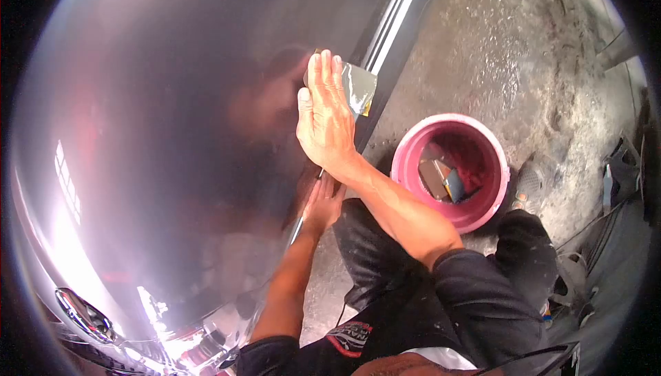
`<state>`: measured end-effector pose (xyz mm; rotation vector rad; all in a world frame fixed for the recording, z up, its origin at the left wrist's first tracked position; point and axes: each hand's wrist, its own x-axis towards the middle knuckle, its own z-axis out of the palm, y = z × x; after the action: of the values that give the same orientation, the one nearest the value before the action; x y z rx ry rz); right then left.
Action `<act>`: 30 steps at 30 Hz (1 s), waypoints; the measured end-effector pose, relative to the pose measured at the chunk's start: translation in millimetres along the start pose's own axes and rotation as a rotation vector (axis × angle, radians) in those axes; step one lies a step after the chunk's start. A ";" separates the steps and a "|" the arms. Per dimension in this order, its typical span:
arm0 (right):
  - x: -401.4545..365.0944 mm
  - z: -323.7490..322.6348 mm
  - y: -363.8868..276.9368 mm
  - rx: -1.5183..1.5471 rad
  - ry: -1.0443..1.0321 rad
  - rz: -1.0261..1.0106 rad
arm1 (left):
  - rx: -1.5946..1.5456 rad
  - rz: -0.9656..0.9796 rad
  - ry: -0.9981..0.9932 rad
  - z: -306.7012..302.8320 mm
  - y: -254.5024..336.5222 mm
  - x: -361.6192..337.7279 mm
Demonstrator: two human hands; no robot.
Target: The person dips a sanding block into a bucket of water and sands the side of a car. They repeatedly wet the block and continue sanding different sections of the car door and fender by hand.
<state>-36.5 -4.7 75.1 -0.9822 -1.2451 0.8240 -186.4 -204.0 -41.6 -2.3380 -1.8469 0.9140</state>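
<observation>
My right hand [327, 118] lies flat, fingers together, over a grey-green sheet of sandpaper [361, 85], pressing it against the dark glossy car panel [186, 100]. Wet streaks mark the part of the sheet right of my fingers, and a yellowish bit shows at its lower corner; the rest is hidden under the hand. Lower down, beside the chrome trim [297, 230], my left hand [322, 204] rests with its fingers stretched out on the panel's edge. I see nothing held in it, and my right wrist is just above its fingertips.
A pink bucket [401, 159] stands on the wet concrete floor [489, 45] right of my right forearm, with several sheets or pads inside. Bright chrome trim [392, 25] runs along the panel's far edge. Close to the bucket is my shoe [529, 182]. Dark items lie at far right.
</observation>
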 end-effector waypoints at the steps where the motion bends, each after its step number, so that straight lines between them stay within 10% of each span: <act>1: -13.6 1.6 -1.1 0.002 0.004 0.012 | 0.004 0.006 -0.011 6.3 -3.4 -8.3; 5: -39.5 1.5 4.6 0.000 -0.130 -0.044 | -0.531 -0.100 -0.040 6.5 -4.1 -2.8; 8: 17.9 2.0 14.1 -0.065 0.015 -0.122 | 0.102 0.046 0.248 13.5 -2.8 -1.2; 17: 85.7 -13.4 66.4 -0.260 0.205 -0.228 | 0.075 0.080 0.235 16.4 -4.7 -3.2; 19: 28.3 -6.6 40.3 -0.504 -0.120 -0.353 | 0.081 0.086 0.235 19.5 -5.4 -4.4; 21: -65.7 27.6 20.9 -0.046 -0.202 -0.379 | -0.679 -0.142 -0.024 27.7 -6.4 -4.0; 25: -12.7 12.2 23.0 -0.516 -0.168 -0.276 | 0.148 0.040 0.097 24.0 -3.4 -3.0; 26: 22.8 7.3 23.9 -0.170 0.080 -0.031 | 0.233 0.061 0.237 22.9 -2.9 -2.0; 30: -22.3 21.2 17.7 -0.283 -0.095 -0.199 | -0.025 0.022 -0.071 10.1 -4.7 0.5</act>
<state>-60.6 -15.4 51.3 -1.0317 -1.5443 0.5537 -195.1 -205.5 -48.4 -2.3758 -1.8722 0.9942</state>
